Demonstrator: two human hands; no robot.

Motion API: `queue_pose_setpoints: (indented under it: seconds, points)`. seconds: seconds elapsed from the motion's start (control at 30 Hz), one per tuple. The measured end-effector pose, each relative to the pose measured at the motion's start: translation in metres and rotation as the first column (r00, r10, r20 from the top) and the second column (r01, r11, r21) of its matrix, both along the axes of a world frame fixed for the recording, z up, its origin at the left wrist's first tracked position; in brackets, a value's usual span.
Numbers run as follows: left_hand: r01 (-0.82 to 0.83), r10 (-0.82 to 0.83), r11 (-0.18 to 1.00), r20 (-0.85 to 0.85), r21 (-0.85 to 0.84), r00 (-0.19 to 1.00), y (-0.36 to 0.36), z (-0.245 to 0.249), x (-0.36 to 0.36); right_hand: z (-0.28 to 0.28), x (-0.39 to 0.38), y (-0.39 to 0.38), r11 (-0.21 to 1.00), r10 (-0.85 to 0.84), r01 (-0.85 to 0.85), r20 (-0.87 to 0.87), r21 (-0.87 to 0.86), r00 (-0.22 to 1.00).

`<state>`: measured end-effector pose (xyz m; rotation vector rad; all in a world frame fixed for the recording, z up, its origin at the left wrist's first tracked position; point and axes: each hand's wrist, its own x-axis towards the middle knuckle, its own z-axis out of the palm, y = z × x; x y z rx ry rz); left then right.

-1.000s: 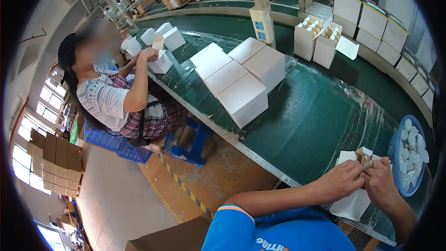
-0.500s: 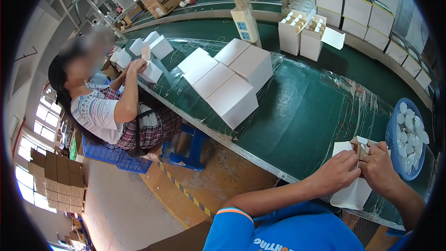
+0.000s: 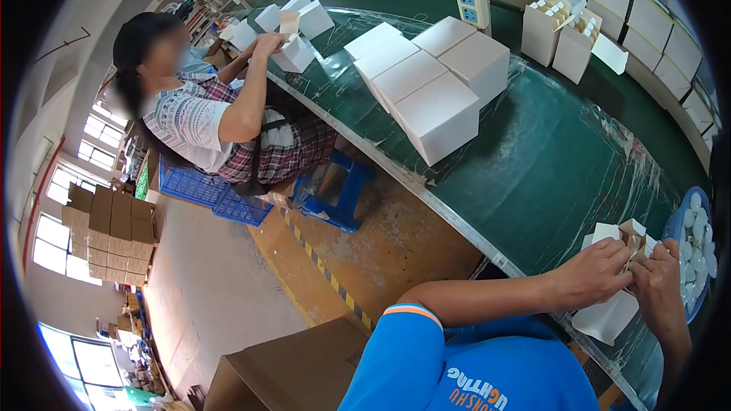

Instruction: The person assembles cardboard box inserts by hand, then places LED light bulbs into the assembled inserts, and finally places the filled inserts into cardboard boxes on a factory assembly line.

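A white carton (image 3: 607,320) with raised flaps is at the near right end of the green table. My left hand (image 3: 595,272) is closed over its opening, fingers curled at the cardboard divider (image 3: 633,234) inside. Close beside it, my right hand (image 3: 656,280) pinches at the same divider from the right. The fingers cover much of the inside of the carton. Just past my right hand, a blue basket (image 3: 673,222) holds many white light bulbs (image 3: 697,247).
Several closed white boxes (image 3: 435,120) stand grouped on the green table (image 3: 525,190). Across the table, two open cartons (image 3: 575,49) hold bulbs. A co-worker (image 3: 205,118) sits at the left, handling a small box (image 3: 293,53). A brown carton (image 3: 289,365) is beside me.
The view has turned, so everything sits further right and the brown carton shows more. Both my hands stay at the carton's opening, with the divider still between them.
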<state>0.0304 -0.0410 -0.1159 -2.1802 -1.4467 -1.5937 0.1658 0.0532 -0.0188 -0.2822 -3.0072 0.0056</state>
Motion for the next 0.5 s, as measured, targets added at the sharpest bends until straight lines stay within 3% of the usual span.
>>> queue_pose_setpoints:
  seconds: [0.13,0.2,0.23,0.27,0.33,0.37,0.4,0.43,0.5]
  points:
    - [-0.018,0.018,0.999,-0.014,0.032,1.0,-0.001,0.001,-0.002,0.018,0.02,0.006,0.995,-0.055,0.054,0.009,0.078,0.998]
    - [0.016,-0.017,0.999,-0.01,-0.029,1.0,-0.006,0.002,-0.006,0.027,0.048,0.016,0.974,-0.163,0.17,-0.06,0.148,0.985]
    - [0.016,-0.014,0.997,0.023,-0.08,1.0,-0.005,-0.004,-0.004,0.04,0.07,0.024,0.956,-0.199,0.195,-0.004,0.219,0.98]
    - [0.05,-0.044,0.987,0.048,-0.149,0.998,-0.01,0.003,-0.008,0.053,0.081,0.029,0.91,-0.154,0.174,-0.084,0.376,0.985]
    - [0.039,-0.058,0.975,-0.084,-0.218,0.995,-0.012,0.011,-0.012,0.087,0.074,0.023,0.913,-0.367,0.401,-0.283,0.072,0.886]
    - [0.009,-0.039,0.977,-0.137,-0.214,0.99,-0.012,0.014,-0.012,0.091,0.077,0.025,0.862,-0.467,0.507,-0.381,0.006,0.798]
    - [-0.006,-0.024,0.984,-0.162,-0.178,0.986,-0.011,0.013,-0.012,0.087,0.087,0.036,0.806,-0.521,0.591,-0.43,0.037,0.737]
    - [-0.025,-0.014,0.982,-0.201,-0.189,0.98,-0.012,0.021,-0.013,0.073,0.1,0.053,0.763,-0.586,0.645,-0.48,-0.054,0.653]
    - [0.019,-0.066,0.976,-0.21,-0.219,0.976,-0.011,0.02,-0.017,0.062,0.121,0.074,0.662,-0.667,0.745,-0.39,0.079,0.634]
